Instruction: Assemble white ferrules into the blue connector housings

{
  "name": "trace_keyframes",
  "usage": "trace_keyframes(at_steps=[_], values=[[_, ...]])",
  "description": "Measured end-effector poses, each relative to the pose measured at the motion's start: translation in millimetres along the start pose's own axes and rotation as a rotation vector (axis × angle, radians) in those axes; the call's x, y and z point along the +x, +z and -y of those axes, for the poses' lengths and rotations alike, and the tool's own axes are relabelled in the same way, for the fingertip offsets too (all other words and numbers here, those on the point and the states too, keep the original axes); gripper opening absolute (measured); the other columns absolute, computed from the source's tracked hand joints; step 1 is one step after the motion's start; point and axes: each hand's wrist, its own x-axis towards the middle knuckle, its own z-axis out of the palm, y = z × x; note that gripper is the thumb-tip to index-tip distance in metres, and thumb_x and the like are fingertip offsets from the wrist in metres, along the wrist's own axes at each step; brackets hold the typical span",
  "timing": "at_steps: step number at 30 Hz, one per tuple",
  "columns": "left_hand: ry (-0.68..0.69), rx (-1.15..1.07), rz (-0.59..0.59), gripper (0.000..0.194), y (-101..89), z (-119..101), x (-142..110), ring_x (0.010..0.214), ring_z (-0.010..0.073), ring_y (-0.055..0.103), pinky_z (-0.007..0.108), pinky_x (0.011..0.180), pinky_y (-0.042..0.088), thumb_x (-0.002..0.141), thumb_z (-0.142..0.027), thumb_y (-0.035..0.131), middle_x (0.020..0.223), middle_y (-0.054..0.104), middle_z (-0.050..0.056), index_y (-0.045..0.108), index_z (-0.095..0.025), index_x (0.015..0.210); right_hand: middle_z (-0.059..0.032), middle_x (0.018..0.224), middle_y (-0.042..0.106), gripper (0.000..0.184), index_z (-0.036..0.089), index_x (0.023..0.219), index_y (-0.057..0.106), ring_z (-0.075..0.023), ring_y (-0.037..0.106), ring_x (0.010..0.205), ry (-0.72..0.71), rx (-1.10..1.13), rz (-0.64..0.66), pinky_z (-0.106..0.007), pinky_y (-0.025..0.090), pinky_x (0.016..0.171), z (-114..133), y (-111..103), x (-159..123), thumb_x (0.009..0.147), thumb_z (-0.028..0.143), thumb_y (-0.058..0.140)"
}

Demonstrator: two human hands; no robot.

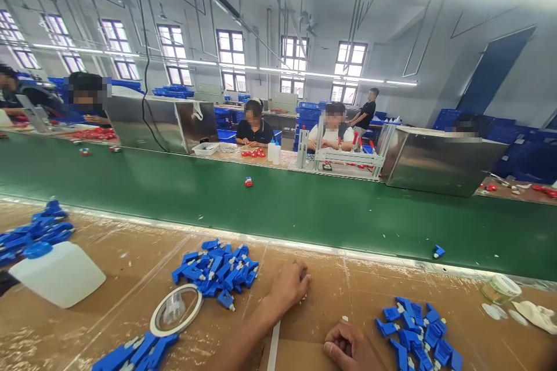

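My left hand point(290, 285) rests on the brown cardboard-covered bench point(322, 278) with its fingers curled under. What it holds, if anything, is hidden, though a tiny white bit shows below the fingers. Closer to me, my right hand point(348, 346) is closed with the thumb against the fingers, and its contents cannot be made out. A pile of blue plastic parts point(217, 269) with pale tips lies left of my left hand. Another heap of blue parts point(418, 333) is to the right of my right hand.
A roll of tape point(155, 322), more blue parts point(139, 353) and a white jug point(58, 274) stand left. A jar point(500, 288) is at right. Beyond runs a green conveyor belt point(304, 214) carrying a red piece point(248, 181) and a blue piece point(438, 251). Several co-workers sit across it.
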Motion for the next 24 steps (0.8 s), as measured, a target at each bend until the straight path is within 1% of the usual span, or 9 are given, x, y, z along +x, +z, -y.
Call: trace_keyframes(at_steps=[2, 5, 8, 10, 13, 15, 19, 22, 24], values=[[0.018, 0.024, 0.0, 0.02, 1.8, -3.1, 2.8, 0.098, 0.0286, 0.061, 0.036, 0.085, 0.042, 0.077, -0.024, 0.055, 0.097, 0.069, 0.013, 0.071, -0.017, 0.087, -0.0024, 0.07, 0.067, 0.025, 0.019, 0.073, 0.069, -0.0216, 0.06, 0.068, -0.006, 0.042, -0.029, -0.029, 0.044, 0.062, -1.4, -2.4, -0.8, 0.079, 0.041, 0.059], [0.051, -0.003, 0.028, 0.014, 5.3, -0.5, 0.9, 0.089, 0.026, 0.061, 0.033, 0.079, 0.042, 0.075, -0.023, 0.055, 0.085, 0.069, 0.009, 0.069, -0.019, 0.073, -0.0017, 0.067, 0.066, 0.029, 0.02, 0.071, 0.07, -0.0212, 0.06, 0.067, -0.017, 0.15, -0.14, -0.029, 0.045, 0.062, -2.8, -11.9, -2.2, 0.079, 0.046, 0.062], [0.065, -0.084, 0.052, 0.021, 4.7, 6.8, 0.0, 0.078, 0.0227, 0.06, 0.03, 0.072, 0.042, 0.078, -0.032, 0.051, 0.075, 0.066, 0.006, 0.065, -0.018, 0.067, -0.0027, 0.068, 0.065, 0.04, 0.019, 0.074, 0.068, -0.0214, 0.059, 0.067, 0.002, 0.217, -0.263, -0.029, 0.046, 0.062, -5.5, -26.1, -2.4, 0.081, 0.057, 0.058], [0.057, -0.146, 0.05, 0.03, -1.4, 10.7, -0.2, 0.074, 0.0218, 0.059, 0.03, 0.068, 0.042, 0.081, -0.039, 0.046, 0.072, 0.065, 0.004, 0.064, -0.018, 0.069, -0.0027, 0.066, 0.063, 0.046, 0.018, 0.074, 0.067, -0.0208, 0.057, 0.063, 0.025, 0.24, -0.328, -0.03, 0.046, 0.06, -7.8, -34.7, -2.6, 0.08, 0.062, 0.056], [0.048, -0.226, 0.022, 0.039, -21.9, 12.5, -10.6, 0.075, 0.0225, 0.059, 0.031, 0.07, 0.044, 0.082, -0.048, 0.042, 0.073, 0.065, 0.005, 0.064, -0.017, 0.074, -0.0029, 0.065, 0.062, 0.048, 0.018, 0.072, 0.067, -0.0208, 0.055, 0.061, 0.036, 0.258, -0.37, -0.031, 0.046, 0.058, -11.0, -42.9, -3.9, 0.077, 0.065, 0.058], [0.049, -0.289, 0.018, 0.044, -40.4, 12.2, -30.0, 0.079, 0.0231, 0.06, 0.031, 0.073, 0.045, 0.081, -0.055, 0.045, 0.078, 0.067, 0.005, 0.067, -0.017, 0.079, -0.004, 0.067, 0.065, 0.047, 0.018, 0.073, 0.069, -0.0219, 0.057, 0.063, 0.032, 0.273, -0.376, -0.032, 0.047, 0.059, -12.2, -45.2, -4.9, 0.076, 0.065, 0.06], [-0.019, -0.523, 0.068, 0.051, -72.0, 15.1, -88.6, 0.082, 0.0232, 0.06, 0.031, 0.076, 0.047, 0.077, -0.065, 0.055, 0.082, 0.069, 0.005, 0.071, -0.018, 0.088, -0.0054, 0.069, 0.069, 0.044, 0.019, 0.074, 0.071, -0.0246, 0.062, 0.067, 0.044, 0.315, -0.406, -0.033, 0.051, 0.063, -10.9, -44.1, -5.7, 0.073, 0.062, 0.066], [-0.125, -0.606, 0.025, 0.053, -84.1, 26.0, -126.1, 0.084, 0.0236, 0.061, 0.031, 0.077, 0.048, 0.071, -0.068, 0.064, 0.084, 0.07, 0.005, 0.073, -0.02, 0.091, -0.0052, 0.07, 0.071, 0.042, 0.019, 0.074, 0.071, -0.0256, 0.065, 0.07, 0.053, 0.326, -0.407, -0.033, 0.052, 0.065, -7.5, -41.6, -10.2, 0.073, 0.061, 0.067], [-0.172, -0.66, 0.007, 0.052, -86.6, 35.7, -145.3, 0.088, 0.0243, 0.063, 0.032, 0.079, 0.048, 0.07, -0.067, 0.068, 0.088, 0.071, 0.006, 0.074, -0.021, 0.093, -0.0045, 0.073, 0.072, 0.041, 0.019, 0.078, 0.072, -0.0259, 0.066, 0.073, 0.071, 0.332, -0.395, -0.031, 0.053, 0.065, -6.4, -40.6, -17.3, 0.076, 0.06, 0.067]])
